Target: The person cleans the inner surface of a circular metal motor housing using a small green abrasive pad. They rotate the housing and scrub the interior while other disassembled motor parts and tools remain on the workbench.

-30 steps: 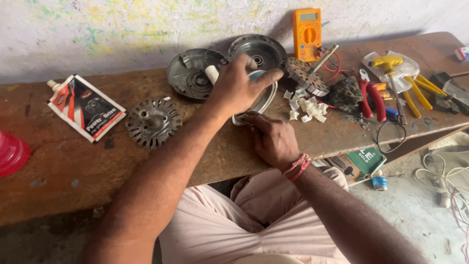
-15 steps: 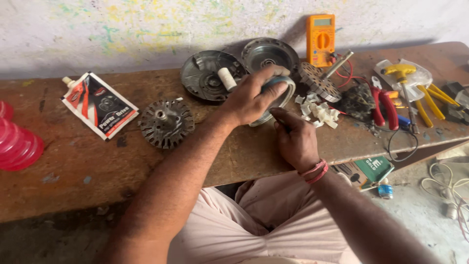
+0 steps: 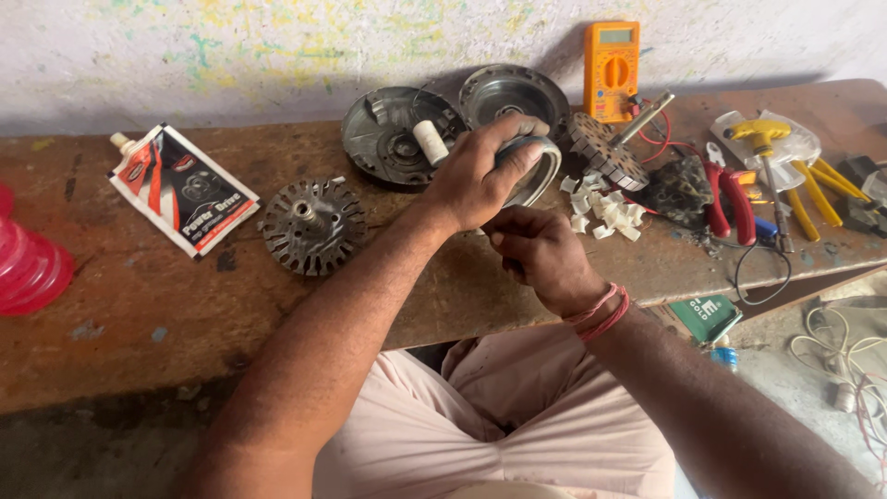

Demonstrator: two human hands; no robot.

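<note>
Two hands work close: left hand (image 3: 476, 180) grips the metal ring (image 3: 536, 171), right hand (image 3: 540, 254) is curled shut below; the ring could slip onto the white bits (image 3: 601, 208).

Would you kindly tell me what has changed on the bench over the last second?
The left hand keeps its grip on the metal ring, tilting it up on edge. The right hand has closed into a loose fist just below the ring; whether it touches it is unclear. The rotor, pouch, two round covers, multimeter and pliers lie where they were; only the camera shifted.
</note>
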